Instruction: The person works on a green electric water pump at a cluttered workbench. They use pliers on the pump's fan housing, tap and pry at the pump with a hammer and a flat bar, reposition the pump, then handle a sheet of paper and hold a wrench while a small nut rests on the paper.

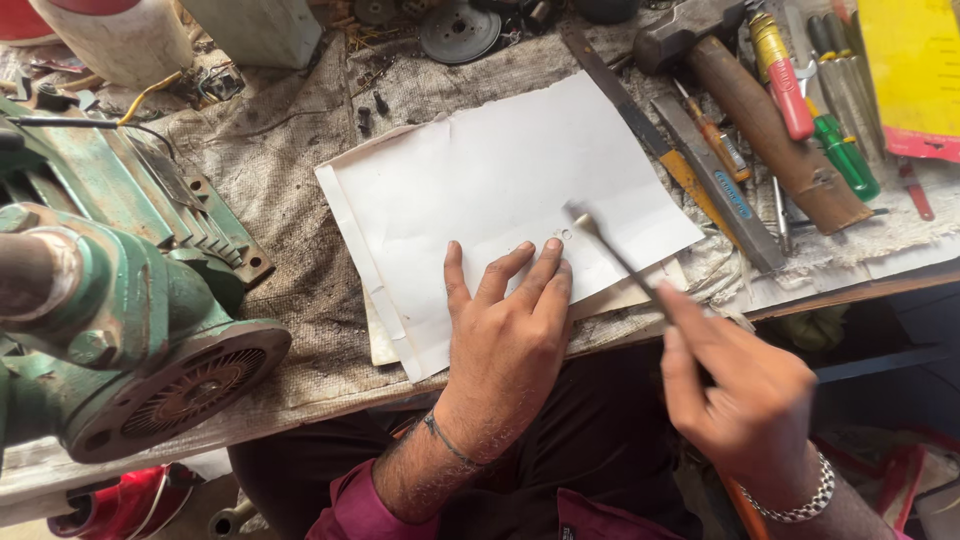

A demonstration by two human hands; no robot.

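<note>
left hand (510,340): flat, fingers spread, pinning paper (480,190)
right hand (745,395): fingers clamped on thin tool (612,255)
tool axis: slants up-left; tip just beside left fingertips (552,250)

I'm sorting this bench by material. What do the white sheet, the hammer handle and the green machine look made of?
White sheet: thin matte paper or card, with a torn top edge. Hammer handle: apparently wood, brown and worn. Green machine: likely cast metal, with chipped green paint and ribbed fins.
</note>
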